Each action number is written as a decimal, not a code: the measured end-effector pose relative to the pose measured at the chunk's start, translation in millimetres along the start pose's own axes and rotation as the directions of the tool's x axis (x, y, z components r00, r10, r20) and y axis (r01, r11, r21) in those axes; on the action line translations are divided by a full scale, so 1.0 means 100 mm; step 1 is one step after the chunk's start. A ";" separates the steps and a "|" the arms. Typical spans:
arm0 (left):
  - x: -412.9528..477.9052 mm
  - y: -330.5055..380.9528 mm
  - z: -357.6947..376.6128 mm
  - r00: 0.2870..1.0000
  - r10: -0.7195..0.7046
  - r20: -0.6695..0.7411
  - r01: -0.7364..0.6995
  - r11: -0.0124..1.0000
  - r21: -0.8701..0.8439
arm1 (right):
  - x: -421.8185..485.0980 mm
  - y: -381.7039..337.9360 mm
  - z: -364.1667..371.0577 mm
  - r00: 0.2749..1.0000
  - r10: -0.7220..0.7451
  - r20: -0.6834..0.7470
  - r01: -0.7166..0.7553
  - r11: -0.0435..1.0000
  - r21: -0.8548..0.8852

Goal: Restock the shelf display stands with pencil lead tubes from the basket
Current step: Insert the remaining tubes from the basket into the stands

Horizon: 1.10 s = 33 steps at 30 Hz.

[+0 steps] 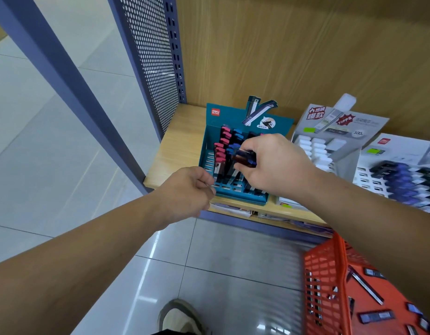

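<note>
A teal cardboard display stand [243,199] sits on the pale wooden shelf [180,151], and every other place here is given from it. Rows of pencil lead tubes stand upright in its slots: a pink-capped column [221,143] towards its left and a blue-capped column [236,137] just right of that, while the front slots are bare. Over the middle of the stand the person's right hand [275,163] has its fingers and thumb curled tightly round a small bundle of dark tubes with blue caps [245,158], held crosswise above the rows. The left hand [188,189] is at the stand's front left corner with its fingers curled in; whether it grips the corner or anything else cannot be told. Just right of the stand is a grey-and-white cardboard display stand [334,122] filled with white-capped tubes, and further right a white stand [402,176] carries dark blue and black tubes. Left of the teal stand rises the shelf unit's blue perforated metal side panel [151,56]. Below and to the right of the stand, on the grey tiled floor [221,262], is an orange plastic mesh basket [325,274] with loose dark tubes [375,315] lying flat on its bottom. A shoe [180,317] shows on the floor straight below the stand.
</note>
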<state>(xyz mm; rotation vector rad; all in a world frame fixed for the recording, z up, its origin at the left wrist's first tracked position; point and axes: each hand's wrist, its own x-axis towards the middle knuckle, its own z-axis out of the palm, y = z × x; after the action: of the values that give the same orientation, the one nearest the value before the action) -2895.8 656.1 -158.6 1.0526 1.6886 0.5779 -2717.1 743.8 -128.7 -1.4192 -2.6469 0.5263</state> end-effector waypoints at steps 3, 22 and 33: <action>0.00 0.02 0.00 1.000 0.006 -0.004 -0.006 1.000 0.002 | 0.08 -0.12 -0.04 0.999 0.017 0.038 -0.015 0.997 -0.073; 0.18 -0.05 0.03 0.985 0.099 -0.141 -0.090 0.993 0.072 | 0.13 -0.54 -0.20 0.981 -0.065 0.180 0.135 0.904 -0.406; 0.33 -0.04 0.03 0.911 0.293 -0.290 -0.201 0.930 0.307 | 0.14 -0.16 -0.08 0.992 -0.052 0.118 0.057 0.997 -0.043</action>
<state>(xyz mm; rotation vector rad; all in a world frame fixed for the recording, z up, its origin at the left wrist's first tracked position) -2897.9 681.5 -179.5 1.4491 1.9816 0.7348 -2735.8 749.3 -116.9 -1.3636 -2.7984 0.5629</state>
